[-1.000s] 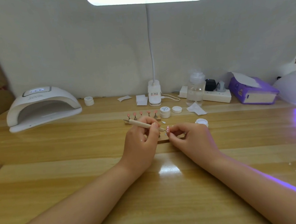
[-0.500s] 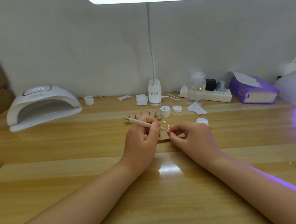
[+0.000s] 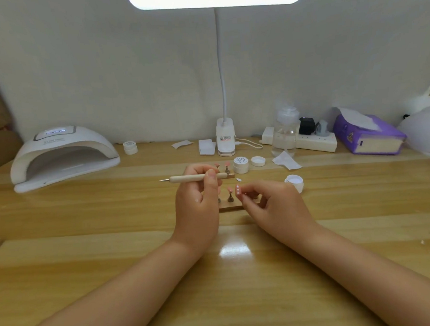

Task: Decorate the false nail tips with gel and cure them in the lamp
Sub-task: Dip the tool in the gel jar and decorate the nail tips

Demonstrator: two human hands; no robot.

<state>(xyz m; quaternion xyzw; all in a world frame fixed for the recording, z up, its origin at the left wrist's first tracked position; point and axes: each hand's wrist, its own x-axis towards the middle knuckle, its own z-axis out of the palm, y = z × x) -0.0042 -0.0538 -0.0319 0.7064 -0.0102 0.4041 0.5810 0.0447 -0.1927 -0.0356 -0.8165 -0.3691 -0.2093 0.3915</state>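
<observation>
At frame centre, the left hand [image 3: 196, 201] gripped a slim wooden dotting tool [image 3: 193, 178], held level. The right hand [image 3: 274, 204] pinched a small pink false nail tip [image 3: 238, 189] over the wooden stand [image 3: 230, 208]. Decorating seemed underway; next likely called for curing in the white dome lamp [image 3: 62, 157], upper left.

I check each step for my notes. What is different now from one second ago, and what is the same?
The left hand drew the wooden tool back from the nail tip and turned it level, metal point to the left. The gap between the hands widened, showing the tips on the near stand. The right hand still pinches the nail tip. Lamp and jars stayed put.
</observation>
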